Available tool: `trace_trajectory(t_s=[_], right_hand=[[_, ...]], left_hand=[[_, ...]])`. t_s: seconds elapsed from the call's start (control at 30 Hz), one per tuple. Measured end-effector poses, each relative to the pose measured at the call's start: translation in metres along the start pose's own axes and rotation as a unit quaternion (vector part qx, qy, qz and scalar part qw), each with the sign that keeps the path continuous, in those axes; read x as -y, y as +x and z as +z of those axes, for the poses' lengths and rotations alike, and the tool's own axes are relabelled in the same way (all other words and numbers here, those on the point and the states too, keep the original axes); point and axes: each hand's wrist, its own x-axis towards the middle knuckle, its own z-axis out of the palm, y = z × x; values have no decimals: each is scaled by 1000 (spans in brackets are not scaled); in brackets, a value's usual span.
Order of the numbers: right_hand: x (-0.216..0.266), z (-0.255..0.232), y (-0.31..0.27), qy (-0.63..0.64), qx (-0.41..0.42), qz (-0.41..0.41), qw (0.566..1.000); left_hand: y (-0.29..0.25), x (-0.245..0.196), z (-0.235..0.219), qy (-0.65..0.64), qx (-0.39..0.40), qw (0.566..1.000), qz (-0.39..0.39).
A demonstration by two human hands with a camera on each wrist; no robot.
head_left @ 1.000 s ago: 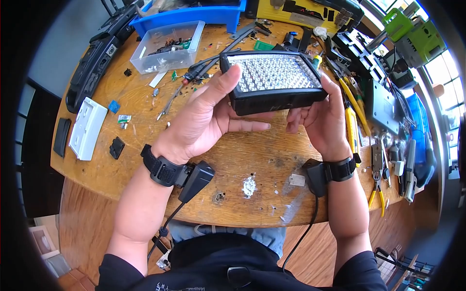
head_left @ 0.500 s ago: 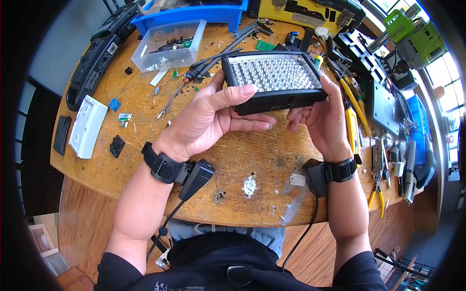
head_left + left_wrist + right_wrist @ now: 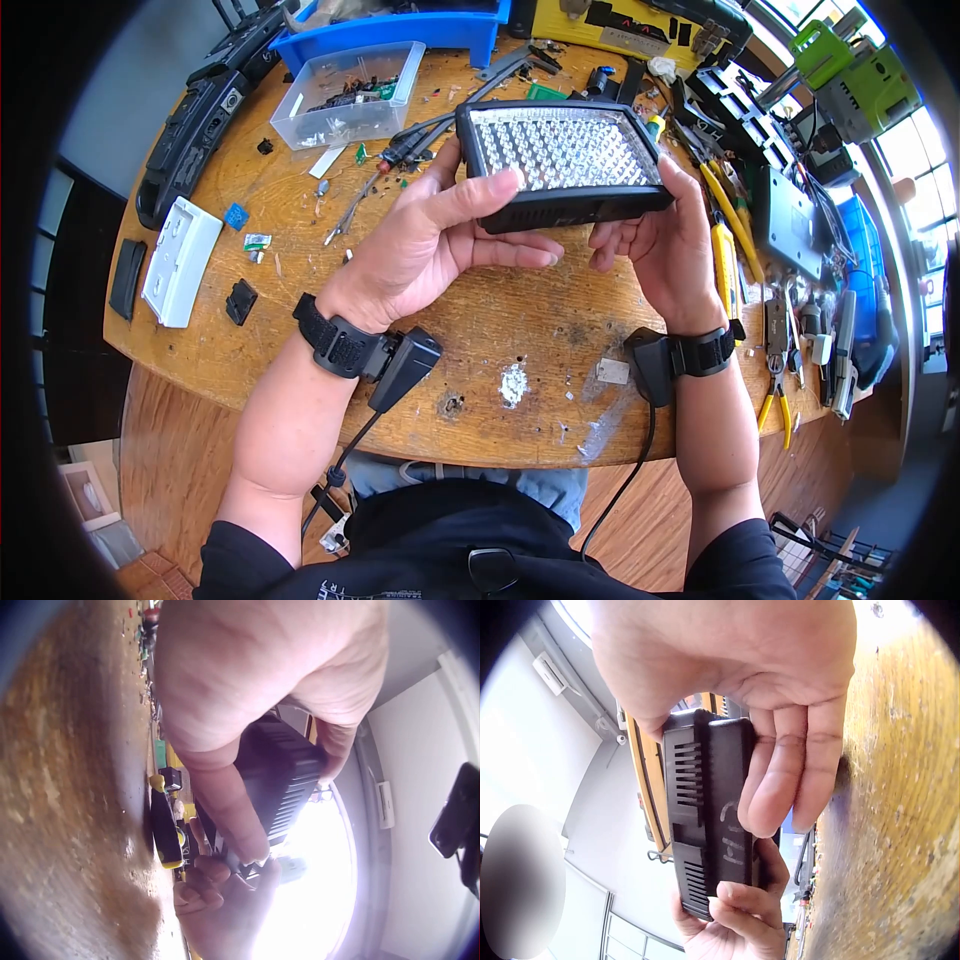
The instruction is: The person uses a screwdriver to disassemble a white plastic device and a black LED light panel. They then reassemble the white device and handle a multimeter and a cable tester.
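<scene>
Both hands hold a black LED light panel (image 3: 565, 155) above the wooden bench, its face of clear LEDs tilted up toward the head camera. My left hand (image 3: 410, 225) grips the left end, thumb on the near front edge and fingers underneath. At the right end, my right hand (image 3: 675, 240) has its thumb on the rim and its fingers curled below. The right wrist view shows the vented black housing (image 3: 690, 780) with pale handwritten marks on it. Slots also line the casing (image 3: 289, 787) in the left wrist view.
A clear plastic bin (image 3: 350, 115) with small parts stands behind the left hand, near a blue tray (image 3: 400, 42). A white plastic housing (image 3: 182, 263) lies at left. Pliers (image 3: 776, 365) and other tools line the right side. White crumbs (image 3: 513, 386) lie near the front edge.
The left thumb has slid from the panel's LED face down to its near front edge. The panel has stayed nearly in place, held by both hands.
</scene>
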Motion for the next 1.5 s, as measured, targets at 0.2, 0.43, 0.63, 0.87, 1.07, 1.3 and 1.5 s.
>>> trace_trajectory(t_s=[0.2, 0.43, 0.63, 0.87, 1.07, 1.3, 1.5], right_hand=[[2, 0, 0, 61, 27, 8, 998], [3, 8, 1, 141, -24, 0, 990], [1, 9, 2, 170, -55, -5, 984], [1, 6, 2, 184, -62, -2, 981], [1, 8, 2, 169, -43, -21, 985], [5, -2, -2, 224, 159, -74, 959], [3, -2, -6, 225, 204, -92, 948]], left_hand=[[-2, 3, 5, 62, 68, 991, 101], [-5, 5, 12, 21, 125, 985, 121], [-7, 3, 12, 33, 118, 987, 107], [-8, 3, 12, 37, 122, 986, 107], [-7, 2, 13, 62, 109, 985, 116], [-2, 6, 5, 206, -17, 970, 130], [-4, 3, 7, 172, -60, 978, 97]])
